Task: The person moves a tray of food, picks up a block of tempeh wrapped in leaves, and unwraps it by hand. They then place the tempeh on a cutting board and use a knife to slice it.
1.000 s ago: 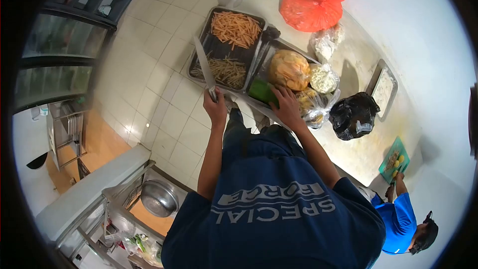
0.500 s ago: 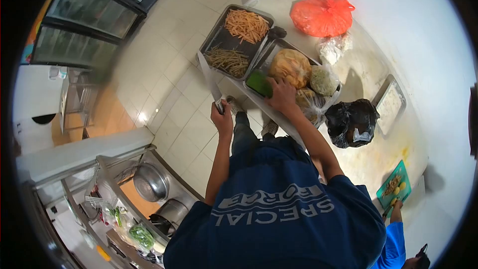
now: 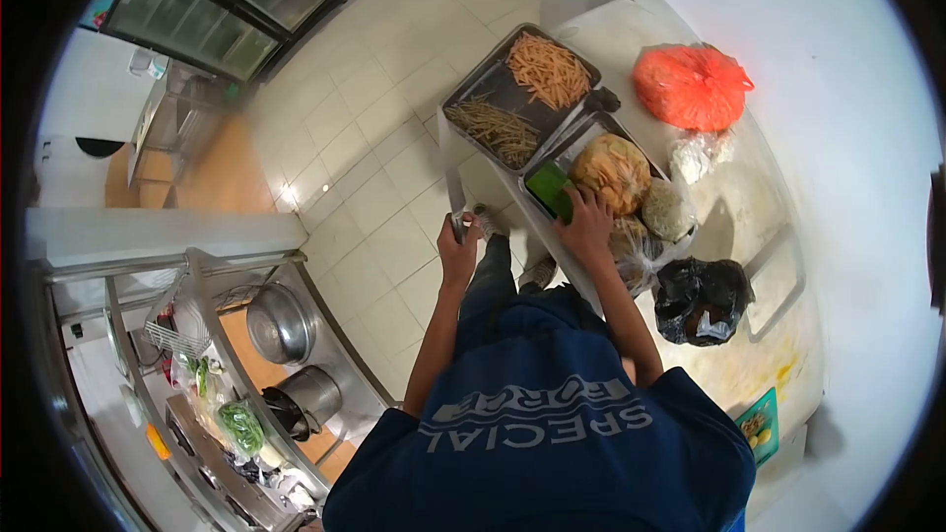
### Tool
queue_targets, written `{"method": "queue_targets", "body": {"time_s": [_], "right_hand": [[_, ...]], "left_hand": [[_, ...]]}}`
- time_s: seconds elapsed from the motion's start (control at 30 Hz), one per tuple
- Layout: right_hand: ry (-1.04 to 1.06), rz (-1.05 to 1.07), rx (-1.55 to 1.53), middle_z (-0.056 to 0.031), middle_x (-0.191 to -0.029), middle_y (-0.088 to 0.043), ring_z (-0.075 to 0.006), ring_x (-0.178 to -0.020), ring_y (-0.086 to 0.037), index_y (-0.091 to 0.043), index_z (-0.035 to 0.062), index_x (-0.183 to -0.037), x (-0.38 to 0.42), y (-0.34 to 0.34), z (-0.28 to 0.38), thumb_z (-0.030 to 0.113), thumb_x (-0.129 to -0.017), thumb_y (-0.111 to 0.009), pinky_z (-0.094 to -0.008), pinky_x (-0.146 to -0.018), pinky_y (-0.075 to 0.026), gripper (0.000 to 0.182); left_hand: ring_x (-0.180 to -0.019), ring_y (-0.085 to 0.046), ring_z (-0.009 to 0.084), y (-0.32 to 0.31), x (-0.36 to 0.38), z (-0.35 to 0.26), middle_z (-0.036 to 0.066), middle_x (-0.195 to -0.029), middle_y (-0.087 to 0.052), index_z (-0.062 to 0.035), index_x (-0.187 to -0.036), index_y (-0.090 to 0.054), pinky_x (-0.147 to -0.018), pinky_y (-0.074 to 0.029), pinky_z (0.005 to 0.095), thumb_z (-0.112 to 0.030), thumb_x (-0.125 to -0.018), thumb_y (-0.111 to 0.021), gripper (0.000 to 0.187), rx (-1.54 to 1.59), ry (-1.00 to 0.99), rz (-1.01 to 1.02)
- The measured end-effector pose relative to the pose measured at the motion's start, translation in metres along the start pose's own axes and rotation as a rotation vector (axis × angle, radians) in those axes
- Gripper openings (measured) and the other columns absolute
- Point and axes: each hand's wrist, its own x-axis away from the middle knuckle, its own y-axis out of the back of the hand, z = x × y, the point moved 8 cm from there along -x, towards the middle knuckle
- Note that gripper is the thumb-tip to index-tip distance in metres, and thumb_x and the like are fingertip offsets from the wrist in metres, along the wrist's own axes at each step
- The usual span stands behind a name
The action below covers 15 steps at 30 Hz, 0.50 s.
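My left hand (image 3: 458,248) is closed around the handle of a knife (image 3: 454,185), its blade pointing up beside the table's edge. At the near end of a metal tray, my right hand (image 3: 588,227) has its fingers bent over the edge of a green rectangular item (image 3: 549,189), whose kind I cannot make out. That tray also carries a bag of orange-brown food (image 3: 611,173) and a bag of pale green shreds (image 3: 667,211). Beside it, a dark tray (image 3: 482,89) bears cut orange sticks (image 3: 549,71) and cut green beans (image 3: 496,130).
On the table (image 3: 734,222) are a red plastic bag (image 3: 692,87), a clear bag of white contents (image 3: 695,155), a black bag (image 3: 702,300) and a teal cutting board (image 3: 761,426). A metal rack with pots (image 3: 281,323) stands at lower left, glass-door fridges (image 3: 197,20) at upper left.
The view has shifted, so the table appears farther right and lower. My left hand keeps the knife, and my right hand stays at the green item. The co-worker's arm has left view.
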Motion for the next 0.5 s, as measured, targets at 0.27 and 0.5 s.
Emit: {"method": "queue_targets", "body": {"time_s": [0.27,0.5], "right_hand": [[0.178,0.189,-0.419,-0.0116,-0.113,-0.065,-0.0348,-0.108,-0.06,-0.063,0.011,-0.119,-0.032,-0.014,0.075,0.018,-0.077,-0.072,-0.0435,-0.093,-0.048,0.044],[0.022,0.438,-0.799,-0.0189,-0.113,-0.066,-0.0328,-0.103,-0.065,-0.056,0.0022,-0.127,-0.069,-0.036,0.107,0.016,-0.083,-0.067,-0.0408,-0.089,-0.051,0.047]], "left_hand": [[-0.099,-0.059,0.0141,-0.032,-0.042,-0.008,0.006,-0.113,-0.06,-0.0043,-0.119,-0.051,-0.084,-0.047,0.0295,-0.032,-0.107,-0.041,0.031,0.101,0.072,0.31],[-0.12,-0.043,0.0248,-0.08,-0.091,-0.033,0.012,-0.125,-0.045,-0.0022,-0.145,-0.035,-0.106,-0.032,0.0358,-0.022,-0.106,-0.045,0.045,0.083,-0.015,0.482]]}}
